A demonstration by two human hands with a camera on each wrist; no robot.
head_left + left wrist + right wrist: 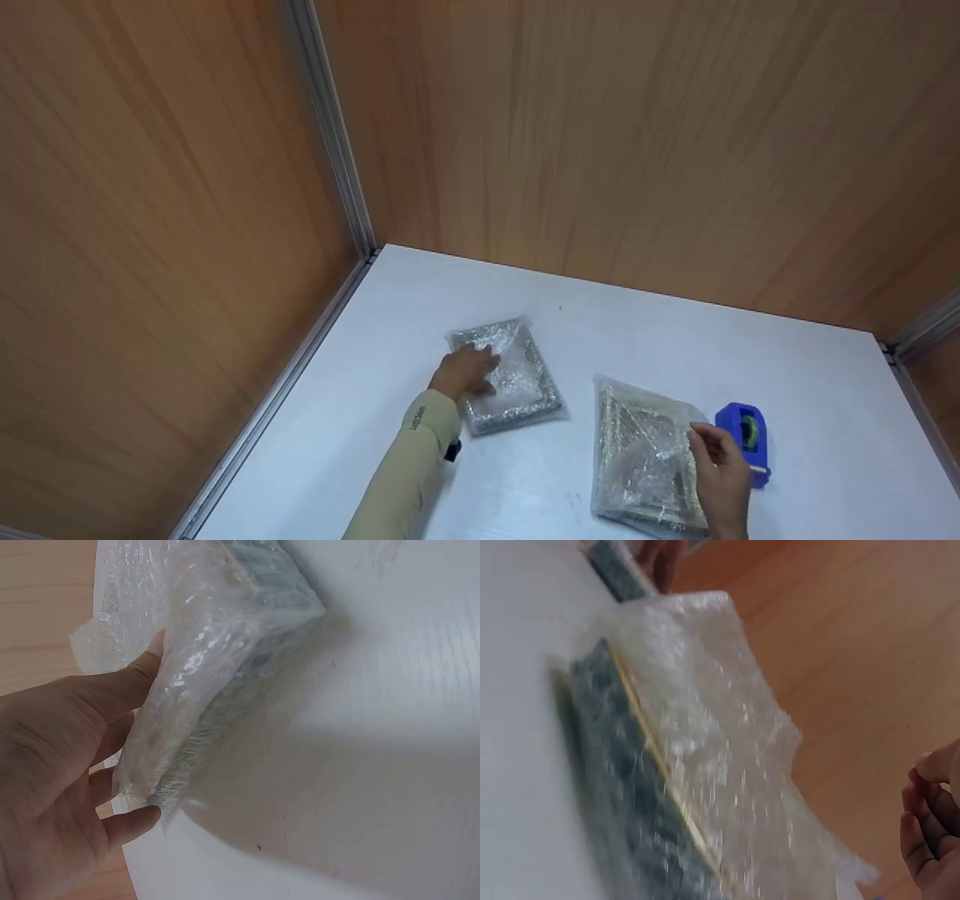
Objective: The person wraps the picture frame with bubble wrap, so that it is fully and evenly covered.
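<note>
A flat frame [540, 386] in clear bubble wrap lies on the white table. My left hand [466, 370] rests on its left side, thumb and fingers spread over the wrap; the left wrist view shows the fingertips at the edge of the plastic. A second bubble-wrapped frame [622, 450], with a gold-coloured border, lies to the right. My right hand [721, 480] is at its right side, thumb and forefinger brought together and the other fingers curled. In the right wrist view, the hand [937, 821] stands apart from the wrap [727, 727], with nothing visible between its fingertips.
A blue tape dispenser [759, 442] stands close to the right of the right hand. Wood-grain panels [600, 150] wall in the table at the back and left, and a metal rail [330, 127] runs up the corner.
</note>
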